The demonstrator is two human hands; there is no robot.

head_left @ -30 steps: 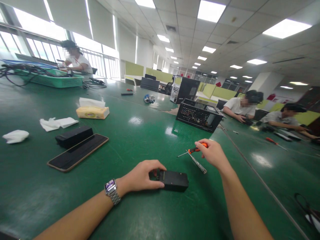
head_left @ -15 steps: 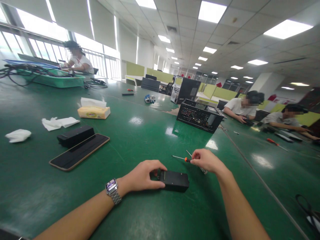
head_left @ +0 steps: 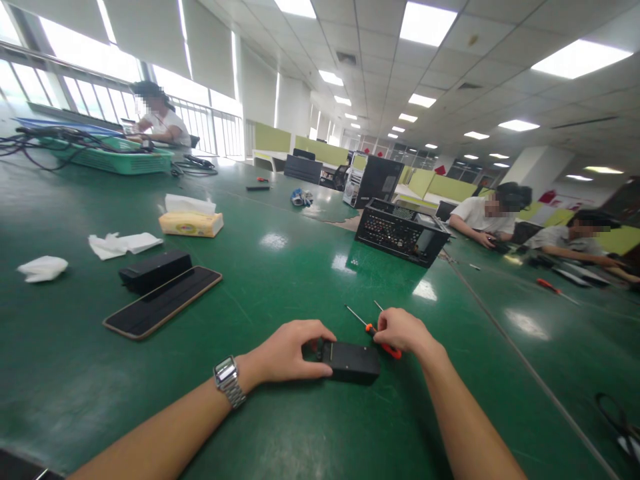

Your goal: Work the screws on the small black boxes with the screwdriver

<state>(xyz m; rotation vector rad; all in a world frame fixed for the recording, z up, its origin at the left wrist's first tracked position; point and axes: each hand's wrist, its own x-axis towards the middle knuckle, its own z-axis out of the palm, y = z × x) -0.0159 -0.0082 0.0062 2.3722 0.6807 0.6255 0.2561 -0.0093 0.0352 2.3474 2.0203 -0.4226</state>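
My left hand [head_left: 295, 350], with a silver-banded watch [head_left: 229, 381] on the wrist, grips one end of a small black box [head_left: 354, 363] between thumb and fingers. The box lies on its side on the green tabletop. Just beyond its right end, my right hand [head_left: 404, 330] is closed on a screwdriver [head_left: 370, 329] with an orange and black handle. Its thin shaft points away to the upper left, and the handle's end shows below my fingers. A second thin metal shaft [head_left: 379, 306] sticks out behind that hand; the rest of it is hidden.
To the left lie a phone [head_left: 163, 303], another black box [head_left: 157, 271], crumpled tissues [head_left: 125, 245] and a tissue pack [head_left: 193, 223]. Ahead stands an open black computer case [head_left: 400, 233]. A green basket [head_left: 135, 162] holds cables. Another screwdriver [head_left: 549, 287] is at right, near two people.
My right hand has shifted slightly left and down toward the black box, turning the screwdriver so more of its orange handle shows. My left hand still grips the box.
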